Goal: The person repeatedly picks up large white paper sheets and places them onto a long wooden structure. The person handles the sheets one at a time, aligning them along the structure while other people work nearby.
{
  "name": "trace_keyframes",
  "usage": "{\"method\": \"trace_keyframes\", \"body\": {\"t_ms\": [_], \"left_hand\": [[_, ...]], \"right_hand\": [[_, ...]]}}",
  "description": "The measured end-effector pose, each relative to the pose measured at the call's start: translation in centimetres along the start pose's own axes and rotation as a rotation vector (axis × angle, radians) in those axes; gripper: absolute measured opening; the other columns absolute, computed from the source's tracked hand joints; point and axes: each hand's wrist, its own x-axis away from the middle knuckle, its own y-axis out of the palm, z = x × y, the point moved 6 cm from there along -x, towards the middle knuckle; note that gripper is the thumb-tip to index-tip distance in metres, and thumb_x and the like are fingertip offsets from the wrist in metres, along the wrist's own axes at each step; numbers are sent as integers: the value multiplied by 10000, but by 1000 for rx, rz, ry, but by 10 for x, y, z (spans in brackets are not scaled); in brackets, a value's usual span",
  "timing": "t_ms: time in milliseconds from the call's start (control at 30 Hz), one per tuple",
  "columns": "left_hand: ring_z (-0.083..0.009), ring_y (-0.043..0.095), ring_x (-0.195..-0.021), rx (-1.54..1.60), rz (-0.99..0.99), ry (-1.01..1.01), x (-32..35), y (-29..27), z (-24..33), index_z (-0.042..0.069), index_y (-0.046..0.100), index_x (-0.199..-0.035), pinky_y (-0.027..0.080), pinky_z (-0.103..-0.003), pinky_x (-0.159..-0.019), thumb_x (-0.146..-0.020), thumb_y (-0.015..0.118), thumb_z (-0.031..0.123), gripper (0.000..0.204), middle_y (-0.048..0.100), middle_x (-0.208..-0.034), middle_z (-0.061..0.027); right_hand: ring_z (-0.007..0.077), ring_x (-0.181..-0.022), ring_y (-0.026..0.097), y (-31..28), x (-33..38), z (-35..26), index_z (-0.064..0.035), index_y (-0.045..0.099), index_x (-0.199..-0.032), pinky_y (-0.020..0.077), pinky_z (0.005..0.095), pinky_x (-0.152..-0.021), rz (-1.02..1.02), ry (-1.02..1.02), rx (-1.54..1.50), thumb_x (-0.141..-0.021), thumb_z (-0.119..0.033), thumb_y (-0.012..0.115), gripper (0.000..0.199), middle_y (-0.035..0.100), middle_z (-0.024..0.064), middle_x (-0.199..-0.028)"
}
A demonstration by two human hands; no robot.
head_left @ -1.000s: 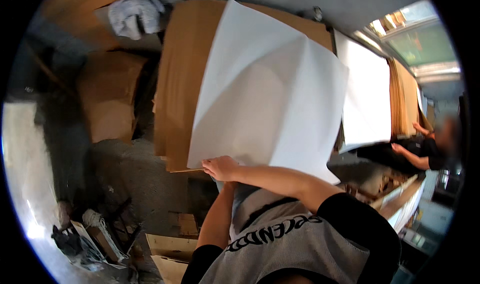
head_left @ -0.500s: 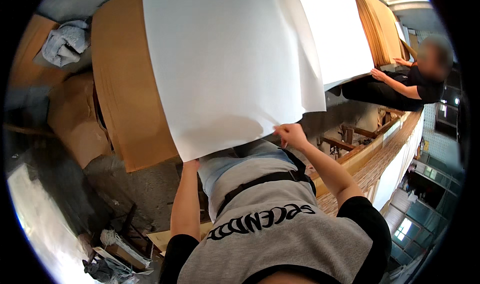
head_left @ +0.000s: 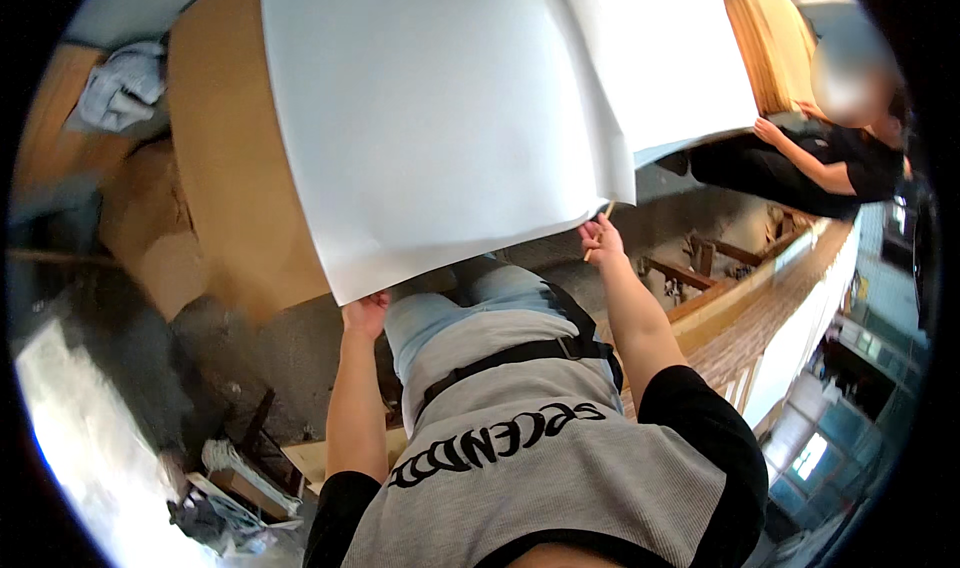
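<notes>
Head view, centre: left hand [head_left: 364, 315] pinches a large white paper-like sheet [head_left: 430, 118], right hand [head_left: 603, 242] grips a thin tan stick [head_left: 609, 209]; apparently positioning, next needing even tension.

A grey wall [head_left: 130, 8] stands at the far left. Dark grey floor [head_left: 265, 368] shows in the middle, with a glaring white patch of light [head_left: 85, 448] at the near left. On the right, a long wooden frame [head_left: 770, 303] runs before pale blue walling [head_left: 885, 268] and a brightly lit window [head_left: 811, 456].
</notes>
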Motion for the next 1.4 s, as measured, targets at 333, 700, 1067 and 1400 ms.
{"method": "trace_keyframes", "body": {"t_ms": [333, 700, 1067, 1400], "left_hand": [[-116, 543, -576, -166, 180, 298, 50, -1, 27, 67, 491, -941, 364, -215, -435, -847, 520, 228, 188, 570, -818, -33], [-97, 501, -507, -666, 363, 558, 55, 18, 59, 32, 488, -924, 385, -227, -415, -778, 609, 281, 312, 548, -748, -37], [-121, 499, -552, -660, 442, 733, 38, -14, 79, -4, 576, -788, 407, -268, -518, -749, 623, 153, 168, 544, -621, -44], [-94, 454, -416, -392, 672, 759, 46, -84, 134, 1, 574, -797, 355, -244, -393, -750, 630, 142, 159, 540, -627, -36]], "right_hand": [[42, -490, 410, 24, 44, -55, -83, 520, -965, 194, 169, -316, -183, -246, 140, -813, -310, 573, 279, 560, -4, -747], [13, -404, 385, 54, 101, -94, -74, 542, -906, 168, 165, -291, -332, -259, 221, -826, -248, 565, 193, 586, -25, -684], [40, -384, 353, 61, 117, -103, -61, 535, -855, 150, 168, -282, -275, -345, 170, -807, -293, 586, 242, 565, 12, -700], [31, -437, 392, 107, 95, -56, -89, 533, -852, 191, 166, -298, -271, -256, 416, -808, -259, 590, 184, 539, -21, -652]]}}
